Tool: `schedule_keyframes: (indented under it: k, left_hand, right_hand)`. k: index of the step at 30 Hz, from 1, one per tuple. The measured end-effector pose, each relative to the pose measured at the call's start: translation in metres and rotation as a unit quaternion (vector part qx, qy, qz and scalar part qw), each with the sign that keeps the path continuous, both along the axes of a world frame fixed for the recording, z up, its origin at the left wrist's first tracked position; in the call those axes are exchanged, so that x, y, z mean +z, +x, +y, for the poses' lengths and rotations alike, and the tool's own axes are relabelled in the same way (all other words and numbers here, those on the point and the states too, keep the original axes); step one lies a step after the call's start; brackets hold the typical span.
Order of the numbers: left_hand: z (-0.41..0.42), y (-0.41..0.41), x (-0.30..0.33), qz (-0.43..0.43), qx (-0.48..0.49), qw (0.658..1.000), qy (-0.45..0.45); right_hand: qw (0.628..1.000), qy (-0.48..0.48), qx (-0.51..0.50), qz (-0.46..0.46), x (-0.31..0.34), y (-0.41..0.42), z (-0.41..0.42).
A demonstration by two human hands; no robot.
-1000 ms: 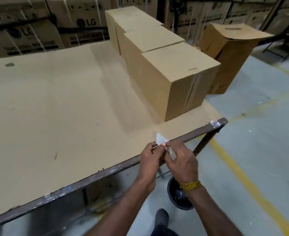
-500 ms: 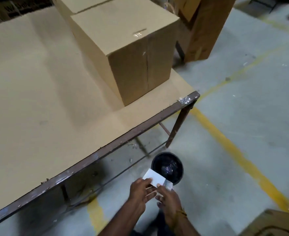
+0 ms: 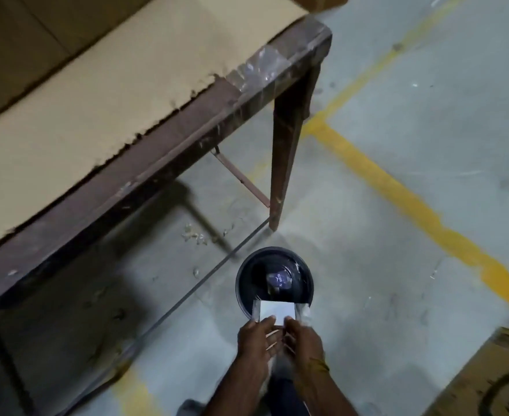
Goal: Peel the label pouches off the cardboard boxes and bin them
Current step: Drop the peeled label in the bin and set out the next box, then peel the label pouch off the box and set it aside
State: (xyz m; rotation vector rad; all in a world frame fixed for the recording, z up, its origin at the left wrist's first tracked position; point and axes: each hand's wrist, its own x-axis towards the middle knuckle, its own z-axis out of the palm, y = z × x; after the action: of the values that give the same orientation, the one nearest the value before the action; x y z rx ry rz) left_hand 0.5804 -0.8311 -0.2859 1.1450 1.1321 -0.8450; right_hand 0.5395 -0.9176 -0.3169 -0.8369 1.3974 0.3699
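Observation:
A white label pouch (image 3: 277, 311) with clear plastic edges hangs over the near rim of the black round bin (image 3: 244, 274) on the floor. My left hand (image 3: 256, 337) and my right hand (image 3: 302, 336) both pinch its near edge, side by side, just in front of the bin. Inside the bin lies crumpled clear plastic with a dark printed label. The side of one cardboard box (image 3: 13, 46) shows at the top left, on the table.
The table (image 3: 187, 121), topped with cardboard sheet, has a brown metal frame and a leg (image 3: 289, 139) just beyond the bin. A yellow floor line (image 3: 412, 205) runs to the right. A printed carton (image 3: 487, 382) lies at the bottom right. My shoe is below my hands.
My view has dropped from the tabletop to the floor. Both hands carried the pouch down from the table edge to the bin's near rim.

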Motion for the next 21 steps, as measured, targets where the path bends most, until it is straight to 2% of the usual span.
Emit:
schedule_keyframes:
  k: [6,10,14,17,21]
  left_hand:
    - [-0.005,0.016,-0.126,0.025,-0.026,0.999,0.019]
    - [0.007,-0.004,-0.176,0.060,-0.062,0.994,0.061]
    - [0.012,-0.018,-0.179,0.045,-0.060,0.995,0.059]
    - [0.018,-0.019,-0.154,0.021,-0.068,0.996,0.056]
    - [0.028,-0.010,-0.113,-0.018,-0.080,0.995,0.065]
  right_hand:
    - [0.999,0.015,0.022,0.032,-0.114,0.023,-0.010]
    - [0.995,0.003,0.053,0.081,-0.158,0.007,-0.009]
    - [0.992,-0.034,0.107,0.062,-0.164,0.001,0.000]
    - [0.980,-0.104,0.164,0.048,-0.151,-0.004,0.009]
    - [0.971,-0.129,0.200,0.029,-0.117,-0.001,0.022]
